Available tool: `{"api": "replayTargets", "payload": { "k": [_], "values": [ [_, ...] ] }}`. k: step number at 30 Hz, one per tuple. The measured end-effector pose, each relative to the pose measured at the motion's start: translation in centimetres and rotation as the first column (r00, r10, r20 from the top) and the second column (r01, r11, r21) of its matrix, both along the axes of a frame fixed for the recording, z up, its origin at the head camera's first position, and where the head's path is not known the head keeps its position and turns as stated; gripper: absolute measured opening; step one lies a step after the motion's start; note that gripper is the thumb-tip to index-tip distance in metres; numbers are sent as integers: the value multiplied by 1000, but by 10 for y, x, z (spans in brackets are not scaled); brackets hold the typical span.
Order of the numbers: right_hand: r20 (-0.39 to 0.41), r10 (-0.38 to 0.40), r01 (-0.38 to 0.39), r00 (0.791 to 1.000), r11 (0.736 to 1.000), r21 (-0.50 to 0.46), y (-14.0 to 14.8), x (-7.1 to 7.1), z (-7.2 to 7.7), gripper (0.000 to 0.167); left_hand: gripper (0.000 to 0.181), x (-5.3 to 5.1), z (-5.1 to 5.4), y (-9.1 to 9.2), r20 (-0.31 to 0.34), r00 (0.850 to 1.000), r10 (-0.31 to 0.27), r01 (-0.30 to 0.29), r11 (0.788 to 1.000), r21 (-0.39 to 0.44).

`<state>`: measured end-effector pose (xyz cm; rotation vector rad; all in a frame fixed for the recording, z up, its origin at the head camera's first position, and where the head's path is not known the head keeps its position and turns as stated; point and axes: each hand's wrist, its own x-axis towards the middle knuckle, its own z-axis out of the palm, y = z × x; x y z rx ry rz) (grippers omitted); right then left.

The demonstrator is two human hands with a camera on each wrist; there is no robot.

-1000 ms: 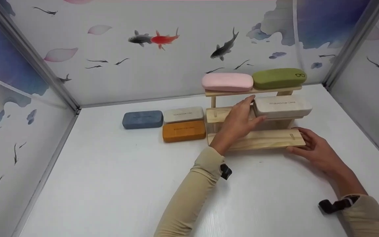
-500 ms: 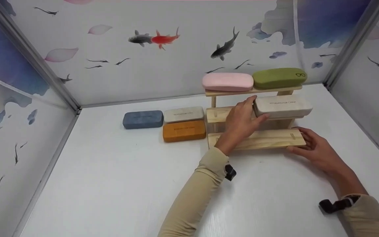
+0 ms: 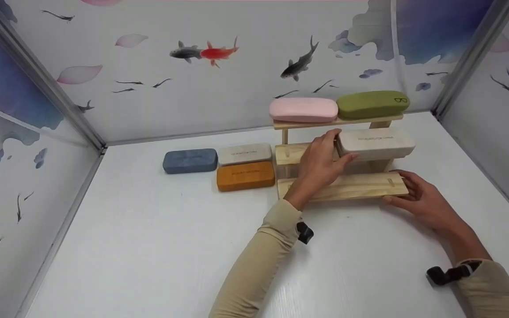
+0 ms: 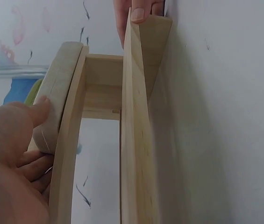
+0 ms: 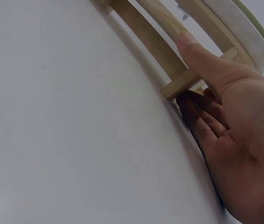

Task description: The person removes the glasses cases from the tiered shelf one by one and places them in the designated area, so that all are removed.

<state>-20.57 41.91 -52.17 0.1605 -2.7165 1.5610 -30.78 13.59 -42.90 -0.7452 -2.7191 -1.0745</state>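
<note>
A white glasses case (image 3: 376,143) with small lettering lies on the right part of the middle shelf of a three-tier wooden rack (image 3: 356,187). My left hand (image 3: 323,161) holds the case at its left end, the thumb on its front side in the left wrist view. At the rack's lower right corner, my right hand (image 3: 427,203) grips the end of the bottom shelf. In the right wrist view its thumb (image 5: 190,42) lies on the shelf's front edge, and the other fingers reach behind the side piece. A pink glasses case (image 3: 303,109) and a green glasses case (image 3: 373,104) stand on the top shelf.
Left of the rack, a blue case (image 3: 190,160), another white case (image 3: 245,154) and an orange case (image 3: 245,176) lie close together on the white table (image 3: 148,247). Printed panels with fish (image 3: 298,59) enclose the table's back and sides.
The white case under my left hand now covers slightly more of the middle shelf's front edge. The right hand keeps its grip on the rack, and the head view has shifted slightly.
</note>
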Motion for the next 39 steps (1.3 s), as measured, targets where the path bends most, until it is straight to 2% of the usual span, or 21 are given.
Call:
{"api": "replayTargets", "payload": {
  "k": [10,19,22,25,29,37,39],
  "values": [
    [10,-9,8,1000,1000,22,0,-1,0,84,72,2,0,-14,9,996,-85,83,985,151],
    [22,-9,9,1000,1000,19,0,-1,0,85,72,1,-2,-22,15,989,-146,138,962,234],
    [24,-13,12,1000,999,30,0,-1,0,85,77,0,-1,-26,20,986,-166,156,957,246],
    [25,-16,15,1000,1000,27,0,-2,0,85,80,0,-2,-30,17,985,-171,163,960,227],
    [32,-16,16,999,1000,5,0,-2,0,85,76,2,-5,-35,2,984,-179,174,960,219],
    [33,-21,21,999,1000,13,0,-2,0,87,76,3,-11,-48,-10,970,-244,233,911,340],
    [32,-21,21,999,1000,19,0,-2,1,87,76,3,-12,-52,-11,968,-250,238,905,354]
  ]
}}
